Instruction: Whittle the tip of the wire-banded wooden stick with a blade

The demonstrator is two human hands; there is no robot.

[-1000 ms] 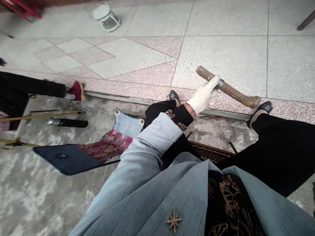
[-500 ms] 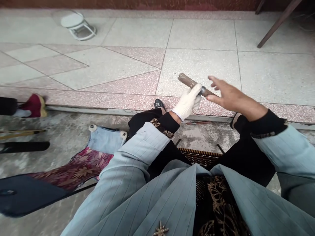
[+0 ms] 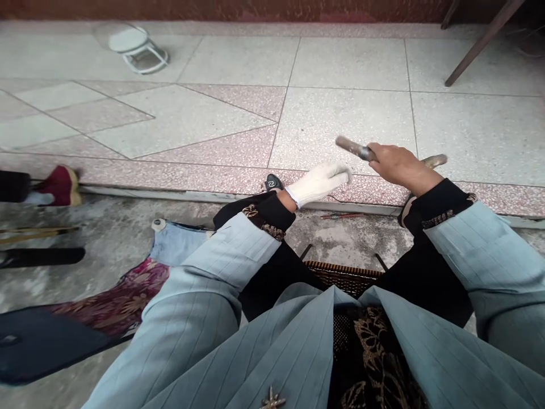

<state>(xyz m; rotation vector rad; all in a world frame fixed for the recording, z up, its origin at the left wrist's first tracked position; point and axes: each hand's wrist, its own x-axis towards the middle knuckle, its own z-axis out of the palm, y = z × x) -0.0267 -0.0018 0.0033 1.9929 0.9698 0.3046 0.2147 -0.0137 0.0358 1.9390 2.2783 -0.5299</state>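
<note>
Far left, on the grey ground: a red shoe (image 3: 59,184) on another person's foot, with a dark trouser leg (image 3: 12,184) beside it. Just below, a thin yellow stick (image 3: 38,232) and a black stick (image 3: 42,257), lying side by side. Lower left, a flat dark blue cloth piece (image 3: 38,346), with a red flowery cloth (image 3: 123,298) next to it and a pale blue cloth (image 3: 176,244) above that.

Up at the top left, on the tiled floor (image 3: 238,113): a small white stool (image 3: 136,48), well apart from the hands.

In the middle, a light blue striped sleeve (image 3: 213,272) with a black cuff, ending in the left hand (image 3: 319,182) in a white glove. Flat and loose, fingers stretched out toward the right, gripping nothing. Just in front of a small black shoe (image 3: 273,183), at the edge of the pink tile strip. Down below, a little brown woven seat (image 3: 344,275) peeking out between black trouser legs.

A bit to the right, the bare right hand (image 3: 398,166), closed around the middle of a brown wooden stick (image 3: 355,149). Stick held up above the floor, nearly level, one end poking out left of the fist, the other end poking out right. Gloved fingertips near the stick's left end, but not touching it.

Top right corner: a dark slanted leg of some furniture (image 3: 477,48).
</note>
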